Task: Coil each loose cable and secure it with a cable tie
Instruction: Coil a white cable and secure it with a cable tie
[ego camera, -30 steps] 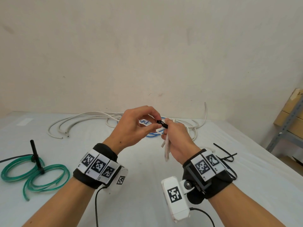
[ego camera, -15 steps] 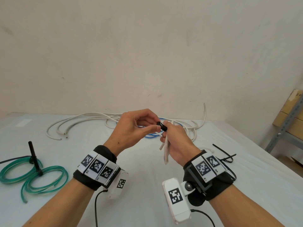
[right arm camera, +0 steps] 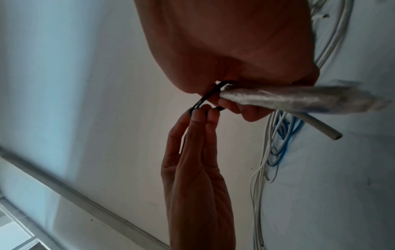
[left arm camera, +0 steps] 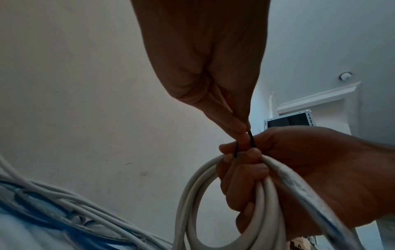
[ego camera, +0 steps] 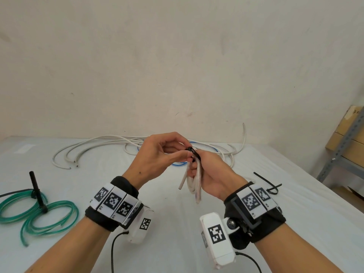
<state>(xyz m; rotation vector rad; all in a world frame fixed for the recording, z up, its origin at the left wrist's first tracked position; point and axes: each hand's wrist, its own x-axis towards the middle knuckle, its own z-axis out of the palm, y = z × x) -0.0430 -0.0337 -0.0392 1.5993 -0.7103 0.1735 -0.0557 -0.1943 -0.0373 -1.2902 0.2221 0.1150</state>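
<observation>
My right hand [ego camera: 204,166] grips a small coil of white cable [ego camera: 195,182] above the table, fingers curled through its loops [left arm camera: 213,194]. A black cable tie [ego camera: 194,152] is looped around the top of the coil. My left hand [ego camera: 167,152] pinches the tie [left arm camera: 250,140] between thumb and fingertips, right against the right hand. In the right wrist view the tie [right arm camera: 205,99] arches from the coil [right arm camera: 299,99] to the left hand's fingertips [right arm camera: 200,116]. One free cable end [ego camera: 182,183] hangs down from the coil.
Loose white cables [ego camera: 94,148] and a blue cable [ego camera: 179,164] lie tangled at the back of the white table [ego camera: 177,213]. A tied green coil [ego camera: 35,211] sits at the left. Spare black cable ties [ego camera: 269,186] lie at the right, and a metal shelf with boxes [ego camera: 348,142] stands beyond.
Both hands have stayed together at the coil's top. The left fingers have shifted slightly on the tie, and the coil has tilted a little with its free end now showing.
</observation>
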